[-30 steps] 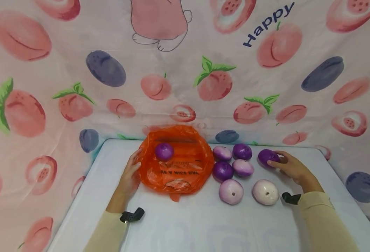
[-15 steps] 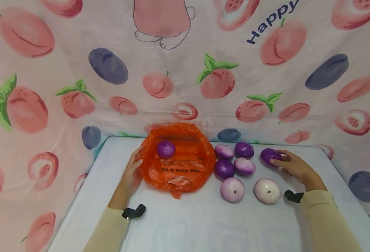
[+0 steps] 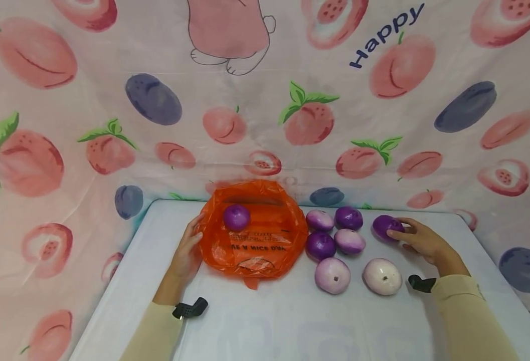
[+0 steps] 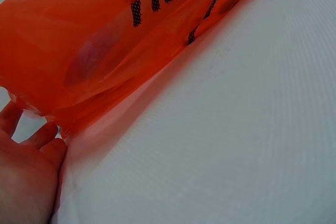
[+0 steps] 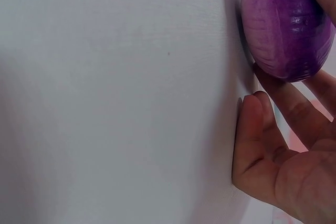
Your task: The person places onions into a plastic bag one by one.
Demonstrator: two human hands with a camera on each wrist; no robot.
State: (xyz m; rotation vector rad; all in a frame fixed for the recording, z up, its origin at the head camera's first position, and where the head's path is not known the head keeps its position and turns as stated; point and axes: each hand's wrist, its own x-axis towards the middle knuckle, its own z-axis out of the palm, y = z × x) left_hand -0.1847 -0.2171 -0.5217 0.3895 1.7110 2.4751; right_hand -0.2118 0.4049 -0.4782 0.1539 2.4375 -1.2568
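An orange plastic bag [image 3: 253, 265] lies with its mouth spread wide, and one purple onion [image 3: 236, 217] sits inside it. My left hand [image 3: 186, 250] holds the bag's left rim; in the left wrist view, fingertips [image 4: 44, 135] meet the gathered plastic edge. At the right, my right hand [image 3: 422, 243] grips another purple onion [image 3: 385, 228] between thumb and fingers. The right wrist view shows this onion [image 5: 286, 27] close to the white surface, with the lower fingers curled beneath. I cannot tell whether it touches the table.
Right of the bag is a cluster of several onions, among them a dark purple onion [image 3: 321, 245] and a pale onion [image 3: 332, 276]. A whitish onion [image 3: 382, 277] lies nearer my right wrist. Behind the white table [image 3: 265, 326] hangs a fruit-printed cloth [image 3: 255, 100].
Both hands keep their places on the bag and the onion. The head view shifts slightly; nothing else visibly moves.
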